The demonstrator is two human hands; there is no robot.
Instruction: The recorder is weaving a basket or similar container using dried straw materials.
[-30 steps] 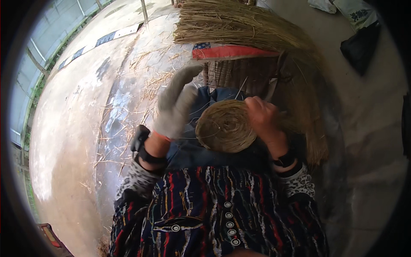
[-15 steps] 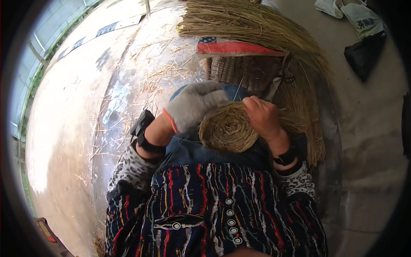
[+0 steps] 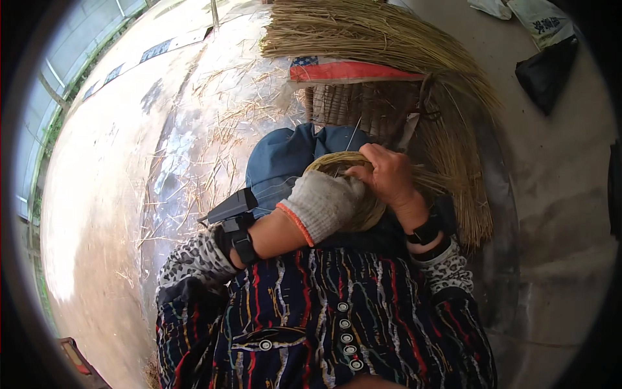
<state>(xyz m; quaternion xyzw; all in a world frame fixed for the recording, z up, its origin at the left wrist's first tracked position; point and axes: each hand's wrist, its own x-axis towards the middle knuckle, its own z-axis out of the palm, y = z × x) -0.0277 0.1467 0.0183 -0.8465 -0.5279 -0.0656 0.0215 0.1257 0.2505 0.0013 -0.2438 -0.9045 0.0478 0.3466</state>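
Observation:
A small round woven straw basket [image 3: 330,159] rests on my lap, its bowl mostly covered by my hands. My bare right hand [image 3: 387,174] grips the far right of its rim, thumb bent inward. Across the near side of the bowl lies my left hand [image 3: 327,204] in a grey knitted glove with an orange cuff. Its fingers curl into the basket beside my right thumb, and what they pinch is hidden. A thin needle-like rod [image 3: 354,133] stands up past the far rim. Loose straw strands [image 3: 434,181] trail out to the right of my right hand.
A big straw bundle [image 3: 369,32] lies ahead, and more straw [image 3: 463,175] hangs down on the right. Before my knees stands a wicker seat or frame [image 3: 359,104] with a red cloth strip [image 3: 363,71]. Bags [image 3: 547,71] lie far right. Straw scraps litter the ground.
My gloved left hand has come down from above the far left rim into the basket, close to my right hand. The right hand stays on the rim, its thumb now turned inward.

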